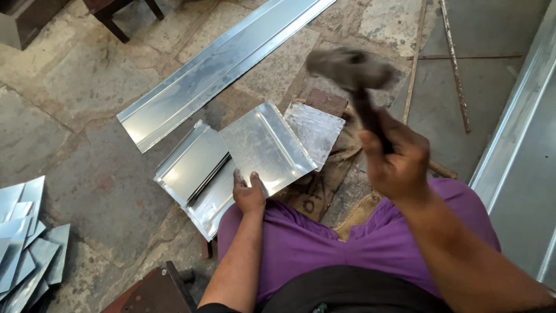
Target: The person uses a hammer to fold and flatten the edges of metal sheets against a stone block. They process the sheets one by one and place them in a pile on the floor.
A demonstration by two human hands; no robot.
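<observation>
One scene: a person in purple trousers sits over a worn stone floor (87, 87), seen from above through a head camera.
Long sheet: one long shiny folded strip of sheet metal (220, 66) lies on the floor, running diagonally from near the top middle down to the left.
Stack at left: a pile of small cut silver metal pieces (26, 243) lies at the left edge, overlapping; too many overlap to count.
Worked piece: one shiny rectangular sheet-metal panel with folded edges (266, 145) lies in front of the knees, partly over a second, similar folded panel (194, 165) to its left.
Small plate: one duller square metal plate (315, 127) rests on brown sacking (315, 191) just right of the worked panel.
Rods: two thin rusty rods (454, 64) lie on the floor at upper right.
Mallet: one dark wooden mallet with a thick blurred head (350, 69) is raised above the small plate and to the right of the worked panel, handle pointing down towards the person.
Right hand (397, 159): clenched around the mallet handle.
Left hand (249, 194): pressed flat on the near edge of the worked panel, fingers spread, not gripping.
Key relation: the worked panel lies down and to the left of the mallet head; its long axis runs diagonally away from the person; the left hand is the nearer one, already touching it.
</observation>
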